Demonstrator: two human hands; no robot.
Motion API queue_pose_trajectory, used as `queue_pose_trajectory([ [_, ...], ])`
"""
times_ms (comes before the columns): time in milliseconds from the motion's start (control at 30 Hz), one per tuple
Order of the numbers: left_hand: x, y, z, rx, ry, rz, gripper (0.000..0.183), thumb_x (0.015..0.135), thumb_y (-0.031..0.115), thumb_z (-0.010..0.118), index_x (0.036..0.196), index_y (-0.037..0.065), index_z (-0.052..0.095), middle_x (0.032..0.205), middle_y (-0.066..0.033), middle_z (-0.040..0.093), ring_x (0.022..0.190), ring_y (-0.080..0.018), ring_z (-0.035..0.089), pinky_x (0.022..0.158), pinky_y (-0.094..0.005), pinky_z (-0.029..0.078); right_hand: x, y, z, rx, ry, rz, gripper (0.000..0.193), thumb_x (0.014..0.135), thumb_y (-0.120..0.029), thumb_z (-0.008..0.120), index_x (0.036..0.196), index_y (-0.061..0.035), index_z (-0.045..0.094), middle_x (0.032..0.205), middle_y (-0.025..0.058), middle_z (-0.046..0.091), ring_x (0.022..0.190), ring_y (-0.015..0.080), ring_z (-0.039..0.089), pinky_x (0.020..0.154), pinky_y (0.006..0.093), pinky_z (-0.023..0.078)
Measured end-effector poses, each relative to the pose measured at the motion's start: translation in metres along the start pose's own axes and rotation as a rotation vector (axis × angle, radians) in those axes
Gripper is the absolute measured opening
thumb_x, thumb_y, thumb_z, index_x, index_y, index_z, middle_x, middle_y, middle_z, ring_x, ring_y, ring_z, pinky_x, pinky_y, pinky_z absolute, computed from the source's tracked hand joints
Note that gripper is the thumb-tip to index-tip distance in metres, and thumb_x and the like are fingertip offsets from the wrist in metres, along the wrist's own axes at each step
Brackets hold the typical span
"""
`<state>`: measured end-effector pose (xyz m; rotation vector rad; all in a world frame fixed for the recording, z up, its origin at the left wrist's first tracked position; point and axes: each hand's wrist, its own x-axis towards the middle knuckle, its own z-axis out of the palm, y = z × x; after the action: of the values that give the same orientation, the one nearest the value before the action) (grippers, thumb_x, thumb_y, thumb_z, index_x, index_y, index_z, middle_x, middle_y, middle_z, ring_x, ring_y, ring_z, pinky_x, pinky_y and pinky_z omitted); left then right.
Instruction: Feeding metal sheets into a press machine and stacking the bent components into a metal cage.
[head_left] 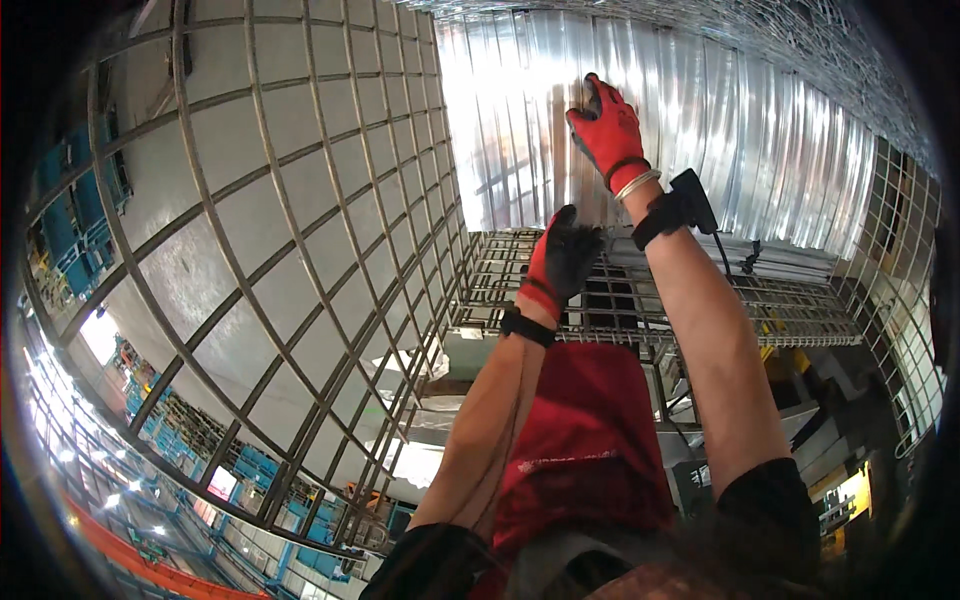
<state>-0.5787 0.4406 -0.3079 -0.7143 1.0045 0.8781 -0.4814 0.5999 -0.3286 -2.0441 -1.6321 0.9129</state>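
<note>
Shiny ribbed metal strips (700,130) lie side by side in a broad layer ahead of me, inside a wire mesh cage. My right hand (608,128), in a red glove with dark fingers, is over their left part. Its thumb is apart from its bent fingers, and I see nothing in it; its fingertips seem to touch the strips. Closer to me, my left hand (566,258) wears a matching glove and hovers by the strips' near edge, above the mesh. Its thumb points up, apart from the dark fingers, and it appears to hold nothing.
Tall wire mesh (300,190) rises along my left; another mesh side (895,270) stands at the right. A low mesh wall (700,305) runs across in front of me. Crinkled silvery material (800,50) fills the far edge. A black device (692,200) with a cable is strapped to my right wrist.
</note>
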Motion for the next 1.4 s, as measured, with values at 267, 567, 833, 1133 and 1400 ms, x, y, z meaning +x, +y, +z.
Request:
queue_pose_trajectory([
  [267,-0.011,0.019,0.019,-0.119,-0.052,-0.226,0.026,0.083,0.031,0.059,0.097,0.009,0.058,0.083,-0.0123,0.06,0.084,-0.0262,0.057,0.084,-0.0393,0.045,-0.004,0.013,-0.014,0.294,-0.19,-0.014,0.051,0.08,-0.02,0.061,0.129,-0.0172,0.045,0.126,0.0021,0.05,0.106,0.0185,0.053,0.091,0.0316,0.042],
  [567,-0.024,0.022,0.013,-0.171,0.006,-0.212,0.025,0.085,0.031,0.054,0.104,0.016,0.054,0.096,-0.01,0.061,0.092,-0.0279,0.056,0.09,-0.0432,0.042,-0.087,0.114,-0.046,0.813,-0.495,0.511,0.029,0.083,-0.018,0.057,0.109,-0.0062,0.061,0.091,0.0064,0.066,0.08,0.0148,0.061,0.073,0.0272,0.047],
  [833,-0.026,0.045,0.023,-0.152,-0.154,-0.337,0.055,0.077,0.034,0.06,0.116,0.0,0.04,0.113,-0.0155,0.047,0.103,-0.0311,0.046,0.093,-0.0443,0.039,-0.159,0.121,0.019,0.781,-0.626,0.422,0.035,0.078,-0.027,0.061,0.104,-0.0042,0.062,0.097,0.0129,0.065,0.093,0.0245,0.061,0.081,0.0359,0.045],
  [1133,-0.027,0.052,0.019,-0.09,0.028,-0.132,0.072,0.07,0.037,0.067,0.121,0.001,0.032,0.119,-0.0172,0.038,0.103,-0.0347,0.044,0.095,-0.0517,0.036,-0.171,0.113,-0.018,0.502,-0.598,0.354,0.032,0.076,-0.027,0.064,0.098,-0.0037,0.062,0.096,0.0135,0.065,0.093,0.0261,0.06,0.081,0.0349,0.045],
  [1400,-0.009,0.053,-0.013,-0.124,0.226,-0.069,0.075,0.076,0.032,0.063,0.129,-0.003,0.024,0.13,-0.0232,0.031,0.112,-0.0345,0.041,0.096,-0.0458,0.039,-0.195,0.152,-0.049,1.562,-0.284,1.025,0.02,0.081,-0.022,0.056,0.098,-0.0131,0.056,0.089,0.0089,0.062,0.088,0.0276,0.058,0.079,0.0397,0.046],
])
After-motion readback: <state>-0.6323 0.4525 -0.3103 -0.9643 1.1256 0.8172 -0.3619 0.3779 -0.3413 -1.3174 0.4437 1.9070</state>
